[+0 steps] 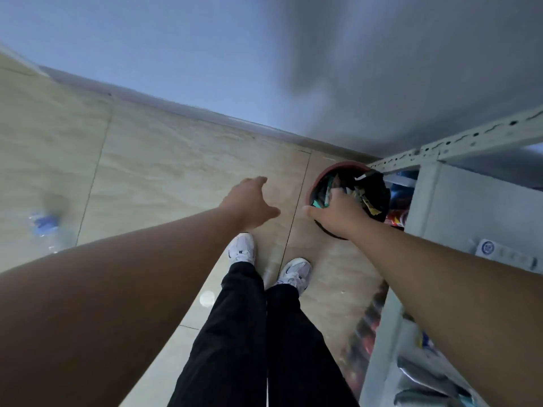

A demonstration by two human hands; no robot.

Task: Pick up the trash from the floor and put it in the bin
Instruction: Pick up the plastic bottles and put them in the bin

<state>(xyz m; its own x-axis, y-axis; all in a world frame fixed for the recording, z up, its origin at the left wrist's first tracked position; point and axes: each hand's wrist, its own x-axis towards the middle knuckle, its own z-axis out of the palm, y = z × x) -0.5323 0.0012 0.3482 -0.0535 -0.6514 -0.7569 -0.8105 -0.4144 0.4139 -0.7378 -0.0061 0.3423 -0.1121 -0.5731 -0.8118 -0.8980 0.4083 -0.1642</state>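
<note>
A round bin with a reddish-brown rim (342, 165) and a black liner stands on the tiled floor beside a shelf, filled with mixed trash (364, 198). My right hand (338, 214) hovers over its near edge, back up, thumb spread, fingers pointing down into the bin; nothing shows in its grip. My left hand (252, 202) is stretched out over bare floor left of the bin, fingers apart and holding nothing. A blurred clear plastic bottle with a blue label (45, 227) lies on the floor far to the left.
A grey metal shelf rack (432, 201) with packaged goods stands close on the right, touching the bin's side. A wall runs along behind the bin. My feet in white shoes (242, 249) stand just in front of it. A small white spot (207, 298) lies by my left leg.
</note>
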